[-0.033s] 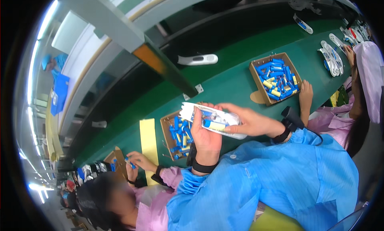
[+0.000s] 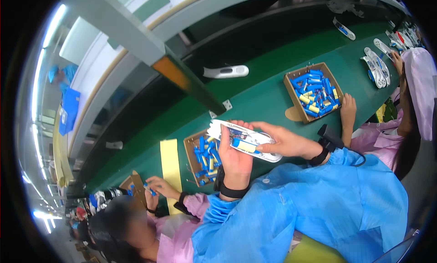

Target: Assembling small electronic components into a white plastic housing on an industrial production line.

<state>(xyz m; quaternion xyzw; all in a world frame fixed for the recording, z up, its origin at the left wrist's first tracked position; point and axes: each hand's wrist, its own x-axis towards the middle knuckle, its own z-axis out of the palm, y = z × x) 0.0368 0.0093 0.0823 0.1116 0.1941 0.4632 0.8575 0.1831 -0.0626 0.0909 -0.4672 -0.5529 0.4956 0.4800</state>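
In front of me a white plastic housing [image 2: 269, 156], open side up, is held between both hands. My left hand [image 2: 235, 159] wraps it from below, with the thumb over its jagged left end. A blue cylindrical battery with a yellow band [image 2: 245, 146] lies in the hollow, with thin wires and small parts beside it. My right hand [image 2: 291, 142] grips the other end, its thumb against the battery's end. The right fingers behind the housing are partly hidden.
Cardboard boxes of blue batteries stand on the green bench, one beyond my left hand [image 2: 187, 159] and one at right [image 2: 287, 86]. A yellow strip [image 2: 170, 165] lies at left. Another white housing [image 2: 226, 71] rests farther back. Co-workers in pink sleeves [image 2: 193, 203] sit on both sides.
The housing in my hands has tilted slightly, and its jagged end has shifted a little right. The right thumb stays at the battery. The whole view has moved slightly.
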